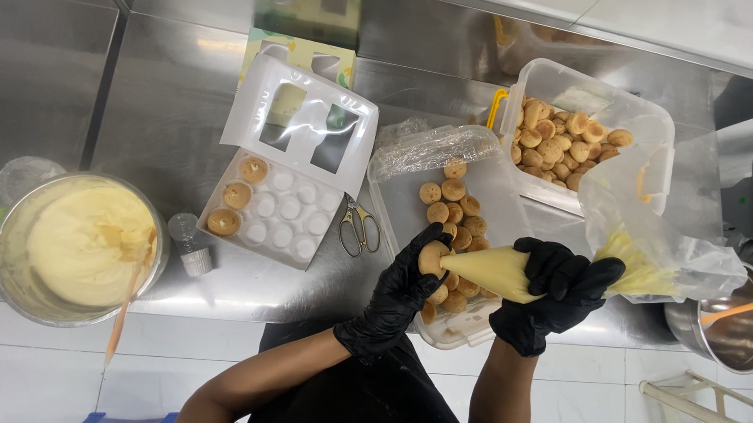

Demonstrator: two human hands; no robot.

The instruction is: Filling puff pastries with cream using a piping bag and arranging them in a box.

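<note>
Gloved hands meet just above the near edge of the steel bench [181,118] — both in black gloves. The left hand [396,294] is curled around a small round puff pastry shell [433,258], fingers closed on it, while the right hand [559,293] is clamped on a piping bag [495,272] filled with pale yellow cream, its narrow tip touching the shell. The bag's loose clear top [644,235] flares out to the right of the right hand. Directly beyond the hands sits a clear plastic container [393,211] holding a column of more shells, with cling film bunched at its far rim; farther right, behind the bag, a second clear tub [589,87] is heaped with shells. Just left of the left hand lie small scissors [359,225], and beyond them an open white box [268,215] with a moulded tray carrying three shells. Well to the left stands a metal bowl of cream [77,247] with a spatula [125,304] resting in it; a small steel pot [731,324] sits at far right.
</note>
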